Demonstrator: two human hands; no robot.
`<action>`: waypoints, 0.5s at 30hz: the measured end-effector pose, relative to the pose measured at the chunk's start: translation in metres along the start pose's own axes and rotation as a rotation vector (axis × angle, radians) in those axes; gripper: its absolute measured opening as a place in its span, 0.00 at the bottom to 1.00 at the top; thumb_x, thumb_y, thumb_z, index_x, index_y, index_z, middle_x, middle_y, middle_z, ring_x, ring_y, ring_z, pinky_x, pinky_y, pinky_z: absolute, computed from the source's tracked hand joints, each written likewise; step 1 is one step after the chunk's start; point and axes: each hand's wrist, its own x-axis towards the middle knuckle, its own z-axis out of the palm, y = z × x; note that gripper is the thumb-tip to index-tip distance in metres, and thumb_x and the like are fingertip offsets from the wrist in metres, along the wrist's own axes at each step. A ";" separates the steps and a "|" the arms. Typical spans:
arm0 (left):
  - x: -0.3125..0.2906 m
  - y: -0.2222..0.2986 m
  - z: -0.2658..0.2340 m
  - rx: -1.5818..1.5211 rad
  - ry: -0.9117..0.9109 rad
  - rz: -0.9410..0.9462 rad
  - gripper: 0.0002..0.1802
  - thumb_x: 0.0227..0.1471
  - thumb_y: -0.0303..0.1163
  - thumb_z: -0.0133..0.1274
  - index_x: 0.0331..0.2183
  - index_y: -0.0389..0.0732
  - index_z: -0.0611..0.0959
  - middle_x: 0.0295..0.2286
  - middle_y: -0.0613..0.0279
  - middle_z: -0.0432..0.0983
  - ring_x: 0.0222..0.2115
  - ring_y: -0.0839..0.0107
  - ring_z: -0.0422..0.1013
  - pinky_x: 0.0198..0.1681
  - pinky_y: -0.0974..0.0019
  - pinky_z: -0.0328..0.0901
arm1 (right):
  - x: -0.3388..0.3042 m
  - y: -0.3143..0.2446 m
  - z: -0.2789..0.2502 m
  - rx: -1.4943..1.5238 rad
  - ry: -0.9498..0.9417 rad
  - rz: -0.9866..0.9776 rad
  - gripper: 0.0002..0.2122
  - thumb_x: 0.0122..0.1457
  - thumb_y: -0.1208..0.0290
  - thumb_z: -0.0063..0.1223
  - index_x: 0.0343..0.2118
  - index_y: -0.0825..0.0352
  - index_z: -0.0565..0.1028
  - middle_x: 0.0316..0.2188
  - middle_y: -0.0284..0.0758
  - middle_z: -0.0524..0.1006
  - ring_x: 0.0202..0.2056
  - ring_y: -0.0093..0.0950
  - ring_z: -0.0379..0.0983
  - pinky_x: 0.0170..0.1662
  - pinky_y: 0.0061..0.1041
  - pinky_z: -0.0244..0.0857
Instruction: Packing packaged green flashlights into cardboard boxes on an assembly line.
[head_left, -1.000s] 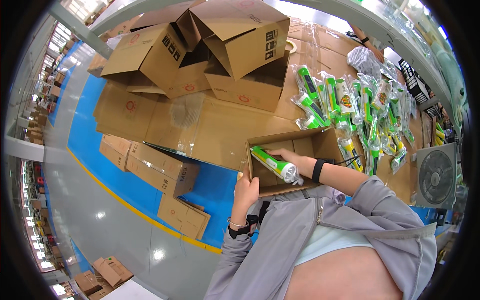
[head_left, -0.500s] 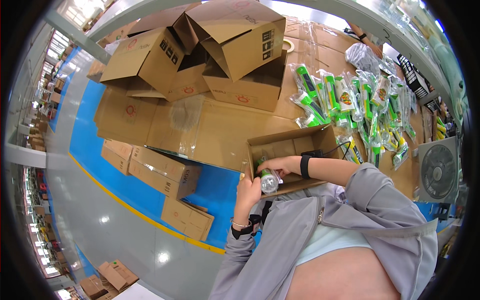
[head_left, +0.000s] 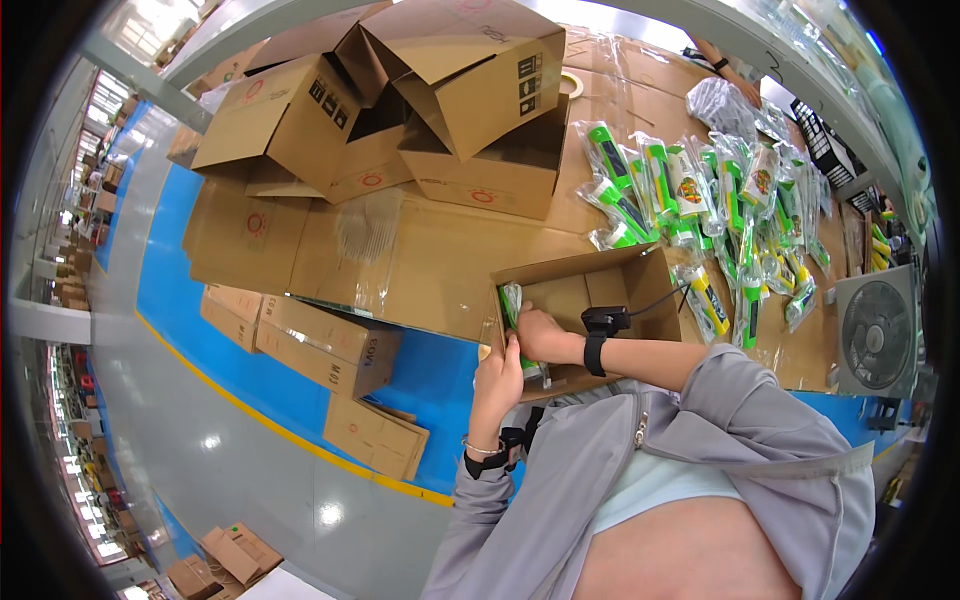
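Left hand (head_left: 497, 385) first, since it's closest to the person's body: looks clamped over the left wall of a small open box (head_left: 605, 287), fingers outside, thumb up by the rim. Right hand (head_left: 545, 336) is down inside the box, back of the hand up, fingers bent towards a green torch (head_left: 529, 362) in clear wrap. Can't tell from here if those fingers are properly round it or just pressing on it, the hand covers too much

The bit that matters imo: the torch sits inside the box right by the left wall, long axis running along that wall, so roughly away from the body, near end angled a touch to the right. That puts it just right of the left hand, and under and to the left of the right one. Right hand is the nearer of the two; the left thumb is just beside it, other left fingers are on the far side of the cardboard

Past the box's right side there's a heap of wrapped torches (head_left: 735, 205) on the cardboard-covered table (head_left: 450, 255), grey fan (head_left: 873, 335) off to the right. Further back on the left, big open cartons (head_left: 485, 95), and way across, someone else's hand (head_left: 745, 88) near a clear plastic bag (head_left: 722, 108)
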 end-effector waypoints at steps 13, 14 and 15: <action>-0.002 -0.006 0.000 -0.050 0.013 -0.002 0.23 0.59 0.43 0.37 0.46 0.34 0.72 0.31 0.32 0.73 0.36 0.35 0.68 0.38 0.45 0.62 | 0.022 0.026 0.009 -0.164 -0.203 -0.113 0.21 0.44 0.60 0.65 0.36 0.73 0.75 0.36 0.51 0.77 0.40 0.46 0.74 0.43 0.37 0.70; -0.002 -0.007 0.001 -0.042 0.024 0.009 0.23 0.59 0.42 0.37 0.46 0.34 0.72 0.31 0.32 0.73 0.37 0.35 0.68 0.39 0.45 0.62 | 0.020 0.027 0.008 -0.169 -0.197 -0.144 0.20 0.45 0.61 0.64 0.35 0.74 0.75 0.35 0.52 0.77 0.39 0.47 0.75 0.42 0.39 0.70; -0.002 -0.007 0.000 -0.035 0.013 0.018 0.23 0.59 0.42 0.37 0.46 0.34 0.72 0.31 0.32 0.73 0.37 0.35 0.68 0.39 0.45 0.62 | 0.021 0.029 0.011 -0.160 -0.189 -0.135 0.20 0.45 0.61 0.64 0.35 0.74 0.75 0.35 0.52 0.77 0.39 0.47 0.75 0.42 0.39 0.70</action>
